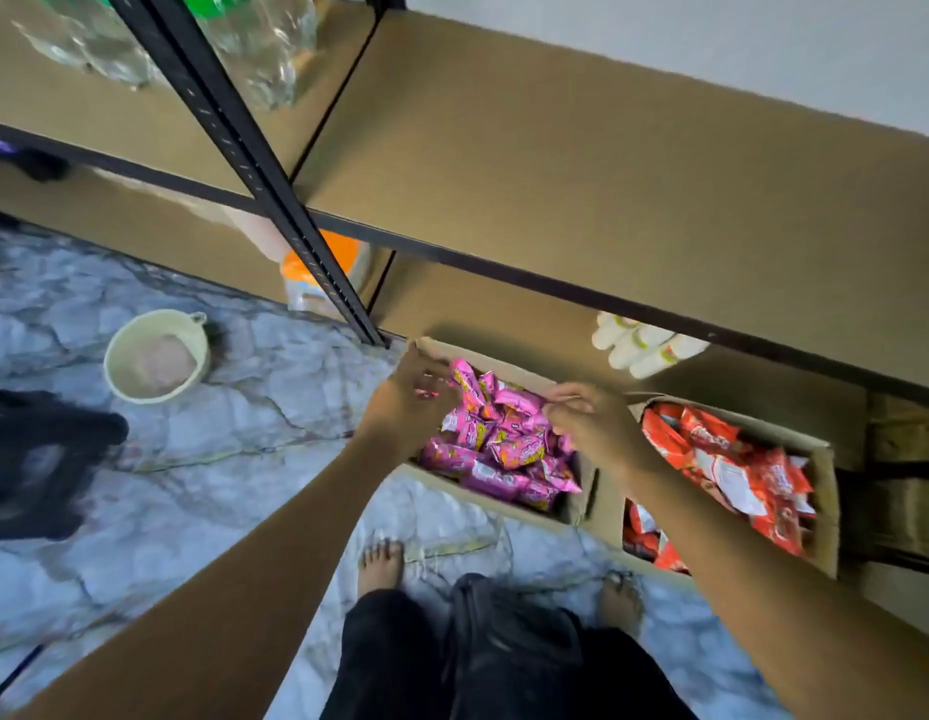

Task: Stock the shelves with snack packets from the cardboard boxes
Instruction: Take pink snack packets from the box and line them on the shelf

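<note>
Glossy, crinkled pink packets (504, 444) are heaped in an open brown cardboard box (509, 368) on the floor by the shelf (607, 174). Left hand (407, 402) & right hand (594, 426) are curled onto the heap. Whether anything's gripped can't be told.

print on the pink packets (504, 449) is too blurred to read; a forearm (711, 553) covers some red packets (722, 459).

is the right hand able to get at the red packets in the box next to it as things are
Probably yes. The right hand is at the pink packets, and the red packets lie uncovered in an open cardboard box directly beside it. Nothing stands between them.
</note>
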A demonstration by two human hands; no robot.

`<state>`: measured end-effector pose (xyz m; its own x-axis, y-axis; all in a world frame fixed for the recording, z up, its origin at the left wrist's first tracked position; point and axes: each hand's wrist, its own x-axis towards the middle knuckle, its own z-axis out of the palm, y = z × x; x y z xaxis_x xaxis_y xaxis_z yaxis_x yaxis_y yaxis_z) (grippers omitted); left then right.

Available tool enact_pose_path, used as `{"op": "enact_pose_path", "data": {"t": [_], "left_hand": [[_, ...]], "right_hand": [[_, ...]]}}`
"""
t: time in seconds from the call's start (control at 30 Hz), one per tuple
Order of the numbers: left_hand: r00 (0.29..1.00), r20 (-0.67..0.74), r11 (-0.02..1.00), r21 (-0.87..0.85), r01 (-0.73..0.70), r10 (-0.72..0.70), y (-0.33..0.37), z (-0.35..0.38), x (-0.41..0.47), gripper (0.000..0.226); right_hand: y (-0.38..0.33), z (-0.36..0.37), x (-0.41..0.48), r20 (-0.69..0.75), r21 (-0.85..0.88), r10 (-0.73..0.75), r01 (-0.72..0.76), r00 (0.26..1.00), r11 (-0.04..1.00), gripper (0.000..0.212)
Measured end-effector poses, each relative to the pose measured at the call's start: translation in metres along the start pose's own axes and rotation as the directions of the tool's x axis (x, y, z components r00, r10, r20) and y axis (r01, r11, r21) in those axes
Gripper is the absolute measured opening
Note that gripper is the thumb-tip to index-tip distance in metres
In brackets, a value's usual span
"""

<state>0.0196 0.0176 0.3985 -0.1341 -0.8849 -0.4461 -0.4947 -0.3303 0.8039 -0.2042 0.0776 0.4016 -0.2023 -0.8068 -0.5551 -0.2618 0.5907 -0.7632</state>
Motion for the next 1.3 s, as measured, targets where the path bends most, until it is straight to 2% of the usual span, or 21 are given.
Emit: {"op": "enact_pose_path", "data": {"t": [0.1,0.17,0.3,0.47,0.57,0.7,0.93,1.07,1.13,1.17,1.23,1.3], "left_hand": [[0.999,0.045,0.999,0.03,0.015,-0.017,-0.049,0.031,0.025,0.021],[0.992,0.104,0.995,0.085,0.058,-0.067,-0.088,0.054,0.047,0.029],[0.976,0.133,0.976,0.154,0.155,-0.175,-0.166,0.099,0.088,0.013],[0.959,0.185,0.963,0.205,0.176,-0.215,-0.243,0.147,0.138,0.016],[0.954,0.222,0.94,0.318,0.123,-0.2,-0.269,0.169,0.164,0.02],[0.952,0.288,0.852,0.52,-0.06,-0.109,-0.29,0.186,0.199,0.025],[0.88,0.474,0.727,0.613,-0.309,-0.025,-0.319,0.21,0.241,0.038],[0.862,0.502,0.623,0.697,-0.354,-0.071,-0.325,0.216,0.25,0.038],[0.861,0.5,0.578,0.73,-0.364,-0.09,-0.325,0.217,0.251,0.036],[0.864,0.493,0.563,0.745,-0.359,-0.101,-0.325,0.219,0.251,0.033],[0.873,0.475,0.534,0.769,-0.35,-0.11,-0.326,0.221,0.251,0.03],[0.885,0.453,0.515,0.787,-0.339,-0.11,-0.329,0.222,0.249,0.031]], "right_hand": [[0.054,0.017,0.034,0.0,0.01,0.095,-0.095,0.995,0.995,0.008],[0.092,0.029,0.059,0.011,0.016,0.121,-0.121,0.993,0.992,0.016],[0.167,0.05,0.104,0.009,0.036,0.18,-0.18,0.984,0.983,0.013],[0.256,0.073,0.158,-0.029,0.012,0.266,-0.266,0.964,0.964,0.017],[0.294,0.085,0.178,-0.037,-0.026,0.277,-0.278,0.96,0.96,0.017],[0.324,0.093,0.201,-0.106,-0.113,0.199,-0.21,0.974,0.971,0.028],[0.361,0.104,0.232,-0.066,-0.217,0.123,-0.134,0.99,0.967,0.039],[0.372,0.113,0.237,-0.124,-0.388,0.115,-0.155,0.986,0.908,0.03],[0.367,0.122,0.232,-0.215,-0.469,0.018,-0.119,0.977,0.875,0.026],[0.362,0.127,0.228,-0.227,-0.442,-0.006,-0.097,0.974,0.892,0.026],[0.348,0.135,0.22,-0.16,-0.334,0.098,-0.147,0.982,0.931,0.023],[0.341,0.142,0.217,-0.053,-0.309,0.251,-0.255,0.966,0.916,0.025]]}}
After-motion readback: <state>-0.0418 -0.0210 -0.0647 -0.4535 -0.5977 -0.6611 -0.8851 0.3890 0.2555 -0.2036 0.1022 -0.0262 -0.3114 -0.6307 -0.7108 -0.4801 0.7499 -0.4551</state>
